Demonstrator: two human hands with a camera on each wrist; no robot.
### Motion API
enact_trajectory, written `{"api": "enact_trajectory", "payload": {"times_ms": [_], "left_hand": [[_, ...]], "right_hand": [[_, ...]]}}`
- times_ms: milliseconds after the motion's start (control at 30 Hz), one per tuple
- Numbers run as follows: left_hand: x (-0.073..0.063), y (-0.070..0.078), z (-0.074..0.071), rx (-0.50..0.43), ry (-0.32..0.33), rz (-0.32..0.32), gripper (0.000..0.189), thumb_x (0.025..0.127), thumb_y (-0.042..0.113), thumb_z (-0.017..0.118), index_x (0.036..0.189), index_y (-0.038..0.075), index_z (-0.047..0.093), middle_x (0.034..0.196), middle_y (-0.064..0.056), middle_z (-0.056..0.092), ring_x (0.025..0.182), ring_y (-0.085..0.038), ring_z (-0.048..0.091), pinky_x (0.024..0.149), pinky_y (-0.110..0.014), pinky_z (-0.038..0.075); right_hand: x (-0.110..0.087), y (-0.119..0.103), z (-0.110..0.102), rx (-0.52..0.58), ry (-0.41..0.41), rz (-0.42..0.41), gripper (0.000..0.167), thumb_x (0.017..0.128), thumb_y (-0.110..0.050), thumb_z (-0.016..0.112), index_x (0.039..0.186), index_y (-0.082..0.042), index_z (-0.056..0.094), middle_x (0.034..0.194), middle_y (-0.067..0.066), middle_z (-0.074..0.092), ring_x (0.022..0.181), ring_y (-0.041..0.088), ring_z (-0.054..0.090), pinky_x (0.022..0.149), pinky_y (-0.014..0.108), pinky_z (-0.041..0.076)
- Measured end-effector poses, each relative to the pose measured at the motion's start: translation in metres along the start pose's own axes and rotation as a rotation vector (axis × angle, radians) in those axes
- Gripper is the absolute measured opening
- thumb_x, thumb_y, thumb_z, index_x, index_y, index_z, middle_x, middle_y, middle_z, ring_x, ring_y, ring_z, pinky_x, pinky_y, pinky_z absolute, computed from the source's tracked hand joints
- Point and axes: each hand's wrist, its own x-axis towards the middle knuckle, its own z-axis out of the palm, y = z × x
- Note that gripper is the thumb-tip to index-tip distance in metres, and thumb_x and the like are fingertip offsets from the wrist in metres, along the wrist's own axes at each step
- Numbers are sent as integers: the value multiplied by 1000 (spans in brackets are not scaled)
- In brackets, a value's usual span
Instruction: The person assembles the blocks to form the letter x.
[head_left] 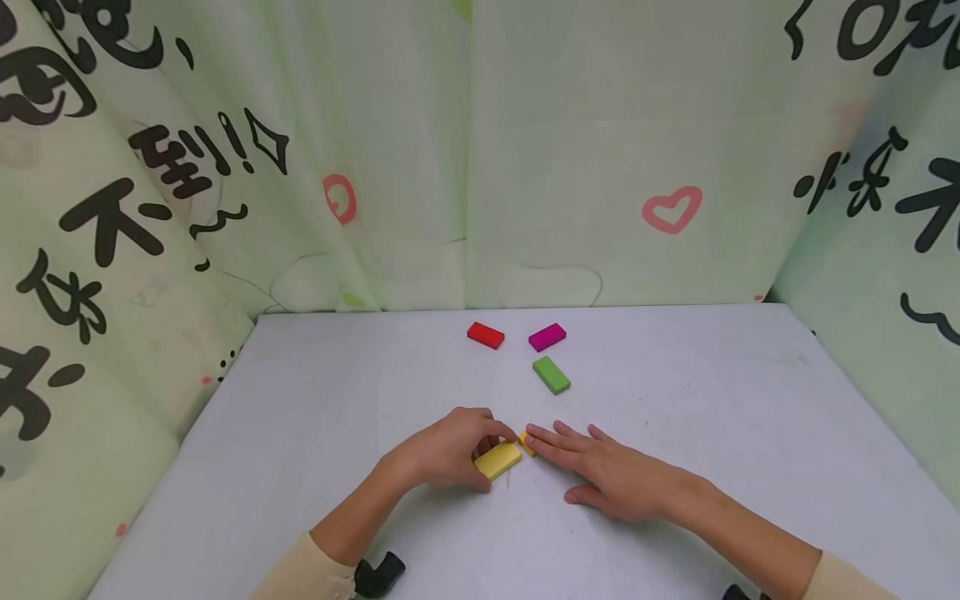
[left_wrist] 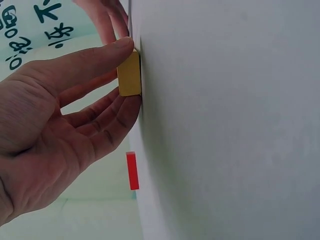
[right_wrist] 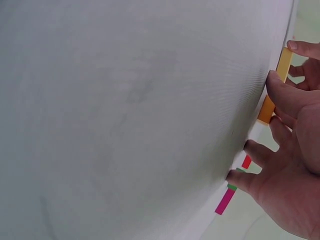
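Observation:
A yellow rectangular block lies on the table between the thumb and fingers of my left hand, which pinches it by its ends. The left wrist view shows the same grip, thumb on one end and fingertips on the other. Just past the yellow block's far right corner is an orange block, mostly covered by the fingers of my right hand. Those fingers are spread and fairly straight, touching the orange block. The right thumb stands apart from it in the head view.
Farther back on the white table lie a green block, a red block and a magenta block. A printed pale green curtain hangs behind the table and along both sides.

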Motion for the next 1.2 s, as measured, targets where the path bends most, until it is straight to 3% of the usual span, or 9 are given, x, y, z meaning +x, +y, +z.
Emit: {"api": "enact_trajectory", "payload": {"times_ms": [1200], "left_hand": [[-2, 3, -1, 12, -6, 0, 59, 82, 15, 90, 137, 17, 69, 107, 7, 64, 91, -3, 60, 80, -15, 53]], "right_hand": [[-8, 0, 2, -18, 23, -5, 78, 104, -29, 65, 168, -26, 21, 175, -8, 21, 158, 35, 29, 117, 72, 29]]}}
